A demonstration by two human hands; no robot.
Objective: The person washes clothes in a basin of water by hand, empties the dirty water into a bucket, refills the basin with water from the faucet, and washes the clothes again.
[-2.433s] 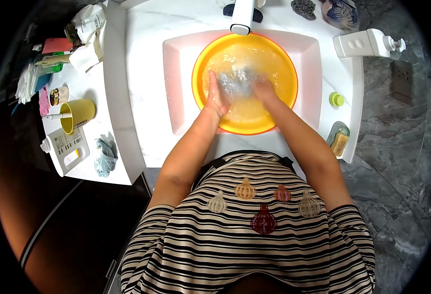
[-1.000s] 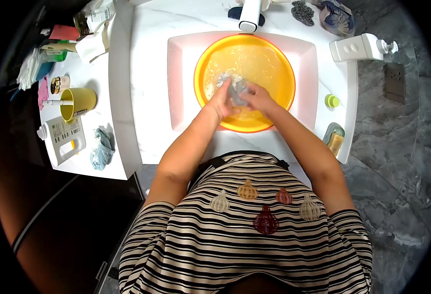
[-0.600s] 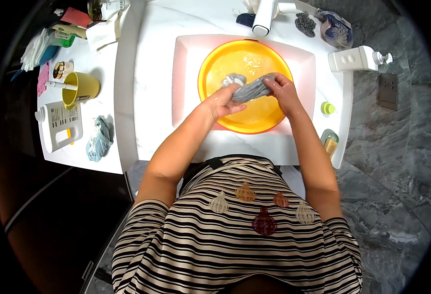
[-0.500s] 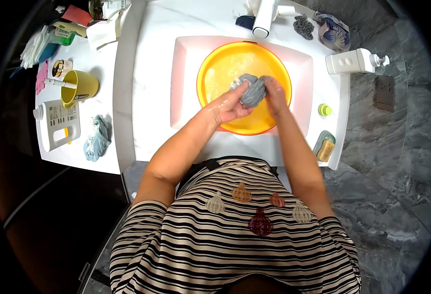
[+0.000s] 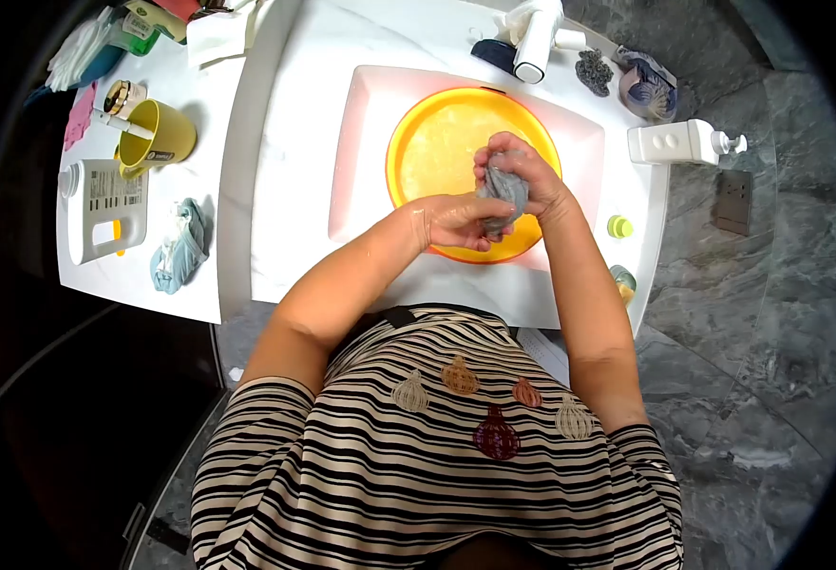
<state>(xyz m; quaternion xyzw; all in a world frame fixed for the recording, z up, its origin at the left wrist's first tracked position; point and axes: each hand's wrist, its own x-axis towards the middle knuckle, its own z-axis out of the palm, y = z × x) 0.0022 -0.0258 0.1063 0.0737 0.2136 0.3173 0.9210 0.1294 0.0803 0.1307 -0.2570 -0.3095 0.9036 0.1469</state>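
Note:
A bunched grey-blue cloth (image 5: 506,195) is gripped between both hands above a yellow basin (image 5: 432,133). My left hand (image 5: 461,220) is closed around its lower end, wet on the wrist. Around the upper end, my right hand (image 5: 524,171) is closed with its fingers curled over the fabric. Shallow water seems to lie in the basin, which sits inside a pale pink sink (image 5: 351,180). What kind of cloth it is, I cannot make out.
A white tap (image 5: 536,47) stands behind the sink. On the right are a pump bottle (image 5: 670,142), a green cap (image 5: 619,226) and a soap dish (image 5: 624,281). To the left stand a yellow mug (image 5: 173,133), a white jug (image 5: 104,209) and another bunched cloth (image 5: 180,247).
My right hand has moved from the cloth's right side to over its upper end. The bundle has turned more upright between my hands. The camera view has shifted and tilted slightly.

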